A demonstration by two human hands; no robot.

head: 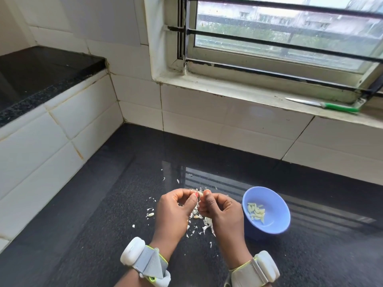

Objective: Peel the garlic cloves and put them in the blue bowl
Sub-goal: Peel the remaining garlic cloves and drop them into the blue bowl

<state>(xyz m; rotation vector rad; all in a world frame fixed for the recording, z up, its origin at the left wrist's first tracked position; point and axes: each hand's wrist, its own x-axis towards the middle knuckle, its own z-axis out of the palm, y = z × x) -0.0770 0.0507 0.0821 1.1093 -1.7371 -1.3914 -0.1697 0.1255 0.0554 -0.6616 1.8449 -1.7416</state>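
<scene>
- The fingers (194,196) of both hands meet above the bench, pinching one small pale garlic clove (200,193) with papery skin between their tips; how much skin is off it cannot be told.
- The left hand (174,210) curls its thumb and forefinger onto the clove from the left side; the right hand (220,210) curls its thumb and forefinger onto it from the right, its other fingers folded into the palm.
- Each wrist carries a grey strap with a white rounded sensor unit (132,251).
- The small round blue plastic bowl (275,220) stands on the bench just right of the right hand, not touching it, with a heap of peeled, pale yellow garlic cloves (256,211) lying in its bottom.
- Left of the bowl, under and around the hands, lies a scatter of white papery garlic skins (205,223); a few look like whole cloves, such as one (150,214) left of the left hand.
- The glossy black speckled stone bench (124,204) carries all of this.
- Far beyond the bowl, on the pale stone window sill (228,91), lies a knife with a green handle and a steel blade (323,104), flat, below the barred window.
</scene>
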